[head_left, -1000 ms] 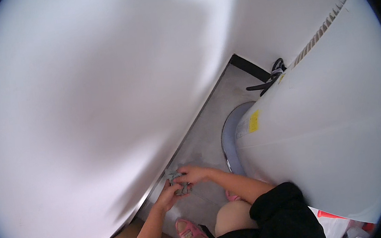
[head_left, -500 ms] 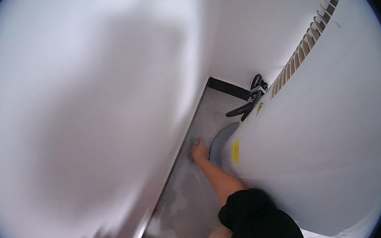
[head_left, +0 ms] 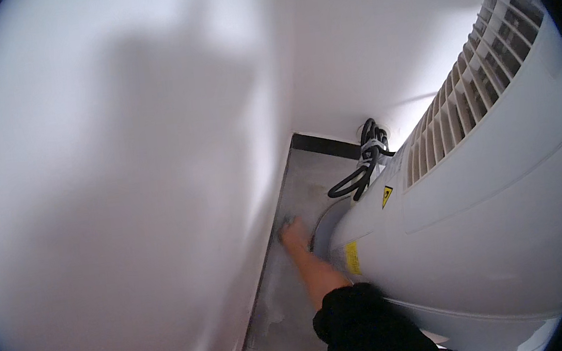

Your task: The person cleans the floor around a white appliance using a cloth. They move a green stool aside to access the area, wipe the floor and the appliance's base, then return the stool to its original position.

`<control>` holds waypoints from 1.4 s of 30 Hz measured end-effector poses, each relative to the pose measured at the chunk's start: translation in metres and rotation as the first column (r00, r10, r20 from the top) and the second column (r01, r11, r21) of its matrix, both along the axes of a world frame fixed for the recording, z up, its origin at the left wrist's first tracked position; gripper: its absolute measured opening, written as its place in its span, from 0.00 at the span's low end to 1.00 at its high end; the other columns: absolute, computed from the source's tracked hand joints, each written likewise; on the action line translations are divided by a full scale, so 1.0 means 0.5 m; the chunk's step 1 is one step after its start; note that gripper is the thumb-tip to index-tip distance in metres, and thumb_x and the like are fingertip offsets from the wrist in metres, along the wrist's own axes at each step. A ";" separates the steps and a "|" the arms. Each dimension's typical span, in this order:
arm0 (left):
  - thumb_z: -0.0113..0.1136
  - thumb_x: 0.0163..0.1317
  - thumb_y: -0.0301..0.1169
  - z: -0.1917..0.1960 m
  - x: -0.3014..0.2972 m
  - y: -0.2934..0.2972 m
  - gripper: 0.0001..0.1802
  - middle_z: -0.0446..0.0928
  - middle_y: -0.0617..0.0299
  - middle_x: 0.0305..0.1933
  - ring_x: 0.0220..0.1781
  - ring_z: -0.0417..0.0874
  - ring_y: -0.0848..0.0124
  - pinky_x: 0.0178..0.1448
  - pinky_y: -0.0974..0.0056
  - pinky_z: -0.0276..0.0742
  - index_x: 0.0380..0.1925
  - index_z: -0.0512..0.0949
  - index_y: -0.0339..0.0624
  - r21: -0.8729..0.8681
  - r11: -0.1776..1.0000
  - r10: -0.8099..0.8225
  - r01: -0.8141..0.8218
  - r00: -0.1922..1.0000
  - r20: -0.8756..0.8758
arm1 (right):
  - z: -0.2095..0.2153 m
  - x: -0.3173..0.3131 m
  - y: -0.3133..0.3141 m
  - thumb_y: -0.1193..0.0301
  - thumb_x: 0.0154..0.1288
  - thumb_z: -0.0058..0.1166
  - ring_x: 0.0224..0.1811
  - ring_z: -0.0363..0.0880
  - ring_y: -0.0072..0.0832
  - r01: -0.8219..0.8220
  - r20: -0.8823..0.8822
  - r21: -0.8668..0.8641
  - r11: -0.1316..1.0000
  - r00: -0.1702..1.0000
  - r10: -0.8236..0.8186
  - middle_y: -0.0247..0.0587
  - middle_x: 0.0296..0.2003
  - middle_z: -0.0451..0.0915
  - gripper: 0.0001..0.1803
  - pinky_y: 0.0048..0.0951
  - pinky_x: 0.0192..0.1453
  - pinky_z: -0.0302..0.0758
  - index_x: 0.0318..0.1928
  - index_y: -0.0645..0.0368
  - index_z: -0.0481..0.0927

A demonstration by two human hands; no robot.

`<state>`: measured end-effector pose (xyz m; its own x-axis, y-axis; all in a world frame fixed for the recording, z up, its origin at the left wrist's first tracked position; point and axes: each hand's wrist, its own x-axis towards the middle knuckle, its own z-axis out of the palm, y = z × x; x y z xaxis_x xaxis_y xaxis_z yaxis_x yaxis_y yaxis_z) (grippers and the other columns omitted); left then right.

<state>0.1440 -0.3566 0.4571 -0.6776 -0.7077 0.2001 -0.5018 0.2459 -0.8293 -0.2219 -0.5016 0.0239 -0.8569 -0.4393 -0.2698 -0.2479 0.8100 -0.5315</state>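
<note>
My right hand (head_left: pixel 294 231) is down at the floor (head_left: pixel 278 313), in the narrow gap between the white wall (head_left: pixel 179 186) and a tall rounded white appliance (head_left: pixel 494 249). Its fingers are closed on a crumpled grey rag (head_left: pixel 286 221), which is pressed to the floor close to the foot of the wall. Only a little of the rag shows past the fingers. A black sleeve (head_left: pixel 372 327) covers the upper part of that arm, which runs along the appliance's round base (head_left: pixel 329 222). My left hand is out of view.
A bundled black power cord (head_left: pixel 369 156) hangs behind the appliance, near the corner. Dark skirting (head_left: pixel 324 145) edges the back wall. The appliance has a slatted vent grille (head_left: pixel 455 106) and yellow labels (head_left: pixel 352 258). Damp-looking patches mark the floor.
My view has shifted, bringing more of the vent grille in. The right hand stays low by the wall with the rag. My knee, a reddish shoe and a hand's shadow have left the lower edge.
</note>
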 end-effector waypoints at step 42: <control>0.50 0.50 0.55 -0.059 0.000 -0.043 0.23 0.74 0.66 0.48 0.45 0.70 0.55 0.48 0.45 0.61 0.45 0.74 0.60 -0.100 0.993 -0.056 0.060 0.998 0.042 | -0.076 -0.354 -0.004 0.59 0.61 0.44 0.34 0.77 0.47 0.581 -0.155 -0.381 0.719 0.727 -0.669 0.55 0.30 0.77 0.20 0.40 0.42 0.73 0.38 0.66 0.76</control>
<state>0.1438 -0.3783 0.4278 -0.7255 -0.6445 0.2414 -0.4562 0.1877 -0.8699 -0.3988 -0.5035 -0.0143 -0.9768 0.2070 0.0540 0.0959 0.6493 -0.7544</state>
